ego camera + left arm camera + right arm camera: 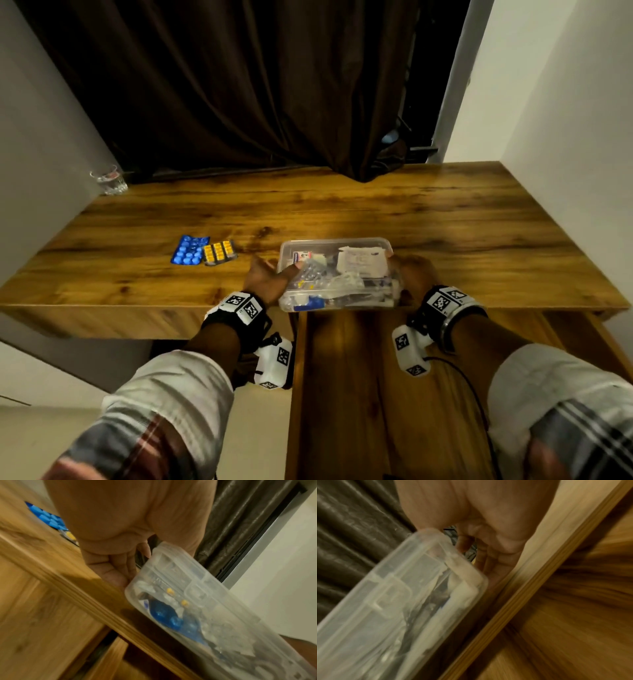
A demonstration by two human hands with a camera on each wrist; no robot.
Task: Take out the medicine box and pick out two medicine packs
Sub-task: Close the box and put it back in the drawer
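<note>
A clear plastic medicine box (337, 274) full of packs and papers is held at the table's front edge, tilted toward me. My left hand (265, 277) grips its left end, thumb over the rim and fingers under it. My right hand (412, 274) grips its right end the same way. In the left wrist view the left hand's fingers (118, 568) curl by the medicine box's (197, 609) corner; in the right wrist view the right hand's fingers (489, 555) curl beside the box (399, 601). A blue pill pack (189, 250) and a yellow pill pack (219, 252) lie side by side on the table, left of the box.
The wooden table (342, 209) runs between two white walls, with a dark curtain (257, 85) behind. A drinking glass (109, 180) stands at the far left corner. Below the table's front edge a wooden drawer (359, 394) stands pulled out.
</note>
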